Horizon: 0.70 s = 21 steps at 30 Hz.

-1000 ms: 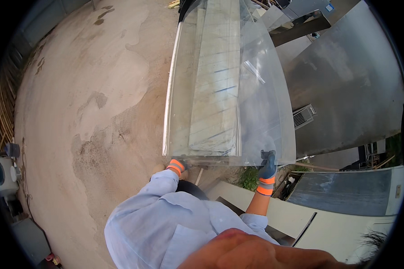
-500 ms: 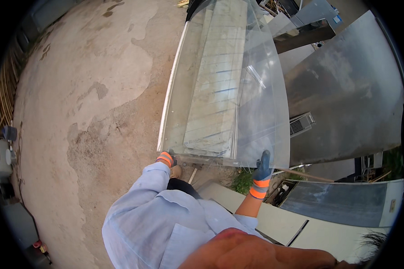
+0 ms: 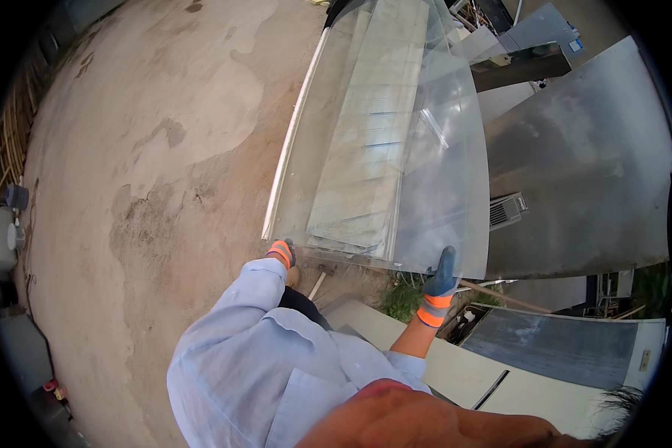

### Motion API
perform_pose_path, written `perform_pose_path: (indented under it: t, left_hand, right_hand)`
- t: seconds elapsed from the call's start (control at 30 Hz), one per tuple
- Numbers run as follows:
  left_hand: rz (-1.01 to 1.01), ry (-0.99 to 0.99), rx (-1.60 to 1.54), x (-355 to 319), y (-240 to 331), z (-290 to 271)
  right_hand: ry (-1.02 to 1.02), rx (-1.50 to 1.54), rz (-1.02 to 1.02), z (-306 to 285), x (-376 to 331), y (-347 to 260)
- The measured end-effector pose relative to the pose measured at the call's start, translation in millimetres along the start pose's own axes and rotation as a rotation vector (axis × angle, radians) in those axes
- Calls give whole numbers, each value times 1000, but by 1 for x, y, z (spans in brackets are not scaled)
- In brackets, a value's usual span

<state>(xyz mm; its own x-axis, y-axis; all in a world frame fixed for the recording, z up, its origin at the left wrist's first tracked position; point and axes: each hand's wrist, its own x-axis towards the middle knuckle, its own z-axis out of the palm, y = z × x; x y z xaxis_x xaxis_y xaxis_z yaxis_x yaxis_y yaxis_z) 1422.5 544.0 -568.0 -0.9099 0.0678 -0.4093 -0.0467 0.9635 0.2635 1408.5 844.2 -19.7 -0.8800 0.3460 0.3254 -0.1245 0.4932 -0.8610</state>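
Observation:
A large clear glass pane [image 3: 444, 213] stretches away in front of me, and I hold it by its near end. My left hand [image 3: 282, 252], in a glove with orange and grey bands, is closed at the near left corner, its fingers partly hidden. My right hand [image 3: 442, 278], in a dark blue-grey glove with an orange cuff, grips the near right part with the thumb up along the glass. Through the pane I see a stack of narrower glass sheets [image 3: 362, 168]. A white strip [image 3: 295, 134] runs along the pane's left edge.
On the right leans a big dull metal sheet [image 3: 575, 164], with a grey vented piece [image 3: 506, 210] beside it. A whitish panel with a dark window [image 3: 560, 347] lies at the lower right. Concrete ground [image 3: 179, 187] spreads to the left. Green weeds [image 3: 405, 297] grow near my right hand.
The pane's near left corner has risen slightly, together with my left hand. My right hand stays on the glass. The far end appears farther right, as the view has also shifted a little.

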Motion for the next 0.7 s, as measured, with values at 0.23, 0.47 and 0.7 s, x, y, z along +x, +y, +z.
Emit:
perform_pose_path:
  t: [0.23,0.47,0.7]
  left_hand:
    - [-245,112,-371,-2,0,3]
    - [-1714,-166,-2261,11,-22,3]
    - [-1662,-167,-2475,3,-23,32]
  right_hand:
    - [-46,132,207,-7,-6,2]
    - [-56,249,311,-14,-14,2]
    - [-139,260,291,-9,-11,-29]
